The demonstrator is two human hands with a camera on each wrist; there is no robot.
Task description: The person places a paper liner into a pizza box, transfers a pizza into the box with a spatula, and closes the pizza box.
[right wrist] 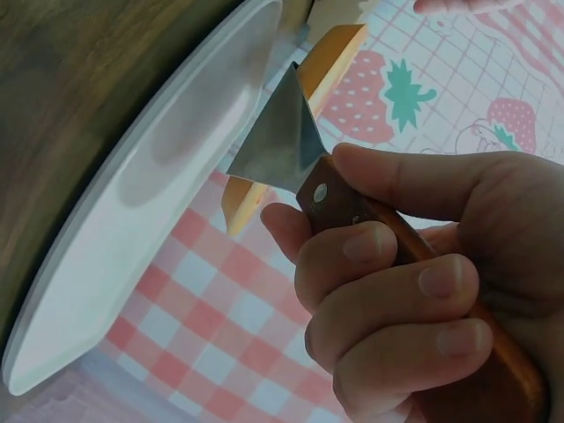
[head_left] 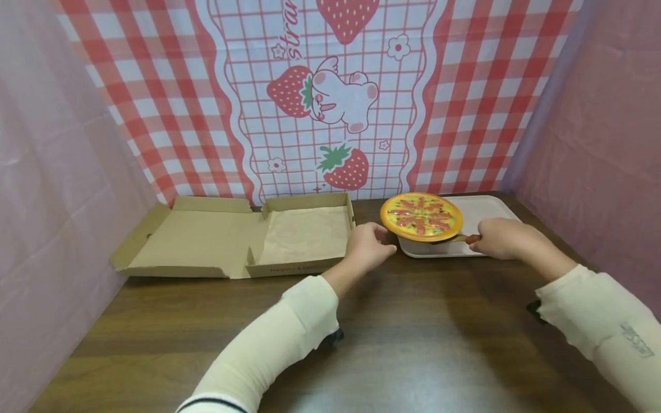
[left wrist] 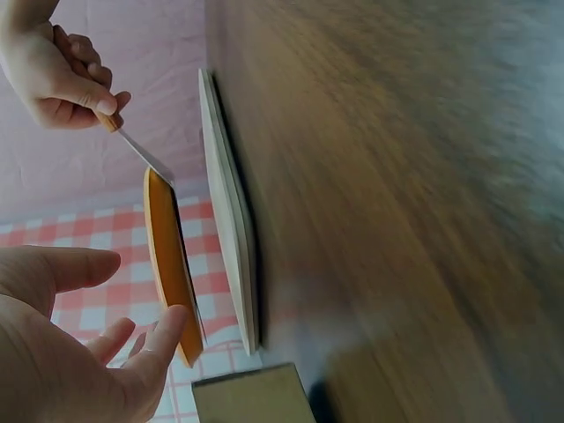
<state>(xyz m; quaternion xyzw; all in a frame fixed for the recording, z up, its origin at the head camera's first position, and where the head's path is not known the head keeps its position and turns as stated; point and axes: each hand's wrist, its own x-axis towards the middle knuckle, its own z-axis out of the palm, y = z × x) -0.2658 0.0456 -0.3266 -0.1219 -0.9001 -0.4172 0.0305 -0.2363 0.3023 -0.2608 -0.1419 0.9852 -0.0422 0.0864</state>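
My right hand grips the wooden handle of a pizza server with a triangular metal blade. On that blade rests a toy-like pizza with an orange crust and red and yellow topping, raised over a pale tray. The right wrist view shows the blade under the pizza and a gap down to the tray. Beside the pizza's left edge is my left hand, thumb and fingers spread apart. One of its fingertips overlaps the crust in the left wrist view.
An unfolded cardboard pizza box lies left of the tray, its lid laid out to the left. Brown paper lines its base. A checked strawberry cloth hangs behind the wooden table, with pink curtains at both sides.
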